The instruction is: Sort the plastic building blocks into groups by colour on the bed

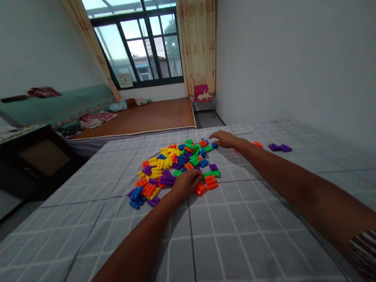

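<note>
A pile of colourful plastic building pieces (168,163), tube-shaped and joined side by side, is spread on the checked cloth. My left hand (187,183) rests at the pile's near side with its fingers curled together; whatever they hold is hidden. Beside it lie orange pieces (211,182), with a green piece (215,174) just behind. At the far right edge of the pile, my right hand (224,139) reaches out, fingers apart and bent downward. A small blue piece (214,145) lies right by its fingertips; I cannot tell whether they touch.
Purple pieces (280,147) lie apart to the right, and an orange piece (257,144) shows behind my right forearm. Beyond the grey checked cloth (235,241) stands a bed (153,113). A dark cabinet (36,157) is at the left, a pink chair (200,90) at the back.
</note>
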